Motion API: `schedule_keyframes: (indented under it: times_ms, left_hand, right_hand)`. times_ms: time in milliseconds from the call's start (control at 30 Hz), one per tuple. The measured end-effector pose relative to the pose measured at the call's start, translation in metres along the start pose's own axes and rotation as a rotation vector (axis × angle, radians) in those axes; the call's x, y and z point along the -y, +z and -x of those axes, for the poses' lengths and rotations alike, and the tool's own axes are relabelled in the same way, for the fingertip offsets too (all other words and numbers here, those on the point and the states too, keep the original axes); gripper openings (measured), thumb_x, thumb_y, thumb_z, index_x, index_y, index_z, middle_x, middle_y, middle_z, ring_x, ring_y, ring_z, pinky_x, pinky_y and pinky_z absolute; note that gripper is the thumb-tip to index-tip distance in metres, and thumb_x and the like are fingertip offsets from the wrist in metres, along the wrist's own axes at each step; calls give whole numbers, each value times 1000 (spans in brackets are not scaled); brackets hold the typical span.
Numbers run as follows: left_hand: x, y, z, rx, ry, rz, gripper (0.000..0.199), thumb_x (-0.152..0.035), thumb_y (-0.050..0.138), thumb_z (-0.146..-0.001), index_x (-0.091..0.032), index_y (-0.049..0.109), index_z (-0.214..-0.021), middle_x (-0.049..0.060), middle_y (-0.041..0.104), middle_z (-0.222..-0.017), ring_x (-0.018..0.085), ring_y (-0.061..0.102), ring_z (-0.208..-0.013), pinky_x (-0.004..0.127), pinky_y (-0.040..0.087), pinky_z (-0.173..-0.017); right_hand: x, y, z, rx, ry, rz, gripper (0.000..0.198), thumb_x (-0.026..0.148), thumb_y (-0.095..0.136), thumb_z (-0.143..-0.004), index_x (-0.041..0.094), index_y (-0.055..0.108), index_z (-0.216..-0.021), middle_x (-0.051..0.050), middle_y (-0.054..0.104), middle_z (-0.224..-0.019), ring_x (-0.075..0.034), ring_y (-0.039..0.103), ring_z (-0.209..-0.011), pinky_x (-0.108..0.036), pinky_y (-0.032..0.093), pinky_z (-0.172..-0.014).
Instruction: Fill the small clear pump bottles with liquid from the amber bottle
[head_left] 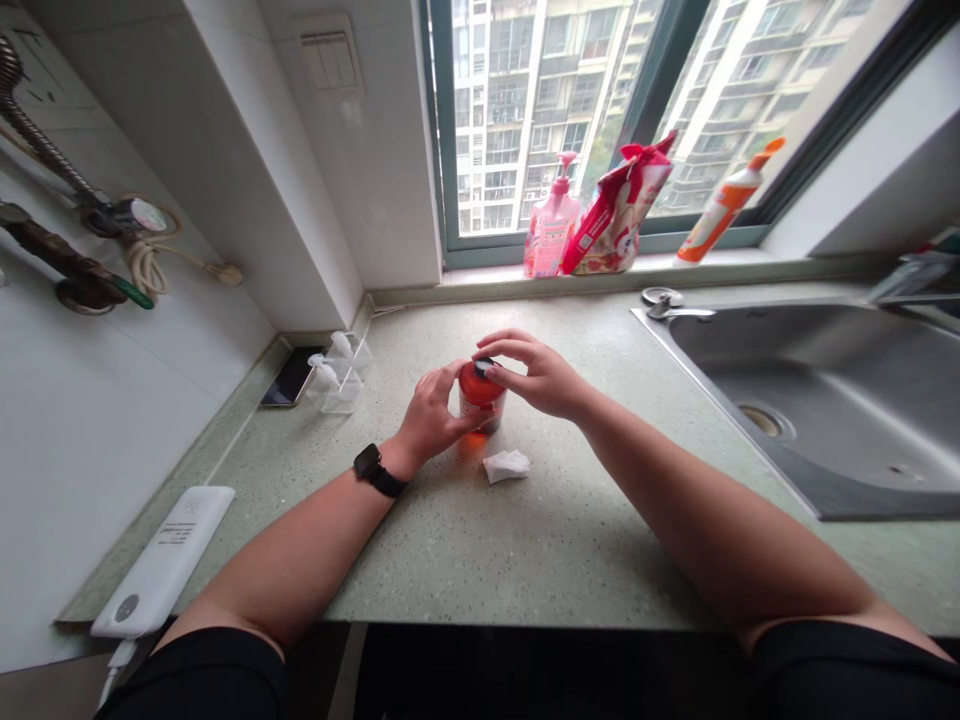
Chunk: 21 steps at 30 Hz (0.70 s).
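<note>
A translucent red bottle [474, 388] with a black cap [484, 367] stands upright on the counter. My left hand [433, 410] is wrapped around its side, thumb across the front. Over the top, my right hand [534, 375] grips the black cap between thumb and fingers. The cap sits on the bottle's neck; how tightly, I cannot tell. Just in front of the bottle lies a crumpled white tissue [507, 466]. A black watch [369, 463] is on my left wrist.
Left of the hands are a clear plastic holder [341, 390] with white nozzles and a dark phone [294, 377]. A white power bank [165, 560] lies near the front left edge. A steel sink [817, 500] is at right. Pink pump bottle [552, 228], red bag [622, 215] and orange-white bottle [721, 212] line the sill.
</note>
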<state>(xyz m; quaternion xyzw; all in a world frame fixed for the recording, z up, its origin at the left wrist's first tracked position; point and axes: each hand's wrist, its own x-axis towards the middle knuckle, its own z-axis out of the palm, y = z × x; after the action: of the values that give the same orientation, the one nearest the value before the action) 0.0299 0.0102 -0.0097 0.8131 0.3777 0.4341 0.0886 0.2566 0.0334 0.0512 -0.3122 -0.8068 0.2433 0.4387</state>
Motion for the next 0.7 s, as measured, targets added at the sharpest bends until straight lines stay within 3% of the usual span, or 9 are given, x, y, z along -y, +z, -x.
schedule_keyframes:
  times_ms: [233, 400, 533, 700]
  left_hand:
    - [-6, -1, -1, -7, -46, 43, 67, -52, 86, -88, -23, 56, -141, 13, 72, -133, 31, 70, -122, 49, 57, -107]
    - [-5, -10, -5, -44, -66, -32, 72, -55, 89, -83, -23, 58, -139, 12, 72, -126, 31, 70, -116, 50, 56, -107]
    - [13, -25, -15, -142, -136, -98, 92, -57, 91, -81, -25, 47, -155, 14, 67, -138, 33, 67, -123, 52, 54, -110]
    - [48, -37, -25, -343, -172, -164, 83, -45, 87, -89, -24, 45, -157, 15, 59, -147, 32, 61, -135, 52, 50, -118]
  right_hand:
    - [13, 13, 4, -141, -23, 210, 17, 20, 68, -92, 27, 79, -104, -8, 76, -117, -28, 69, -116, -52, 56, -108]
    - [16, 13, 5, -146, -11, 147, 17, 32, 68, -97, 29, 76, -112, -8, 74, -121, -29, 68, -121, -52, 55, -109]
    - [-3, 6, 2, -245, 72, 113, 28, 42, 66, -99, 29, 72, -122, -10, 72, -125, -30, 67, -122, -52, 58, -105]
    - [-50, -2, 4, -383, 182, 188, 28, 41, 62, -97, 24, 71, -118, -12, 74, -119, -31, 70, -114, -53, 60, -99]
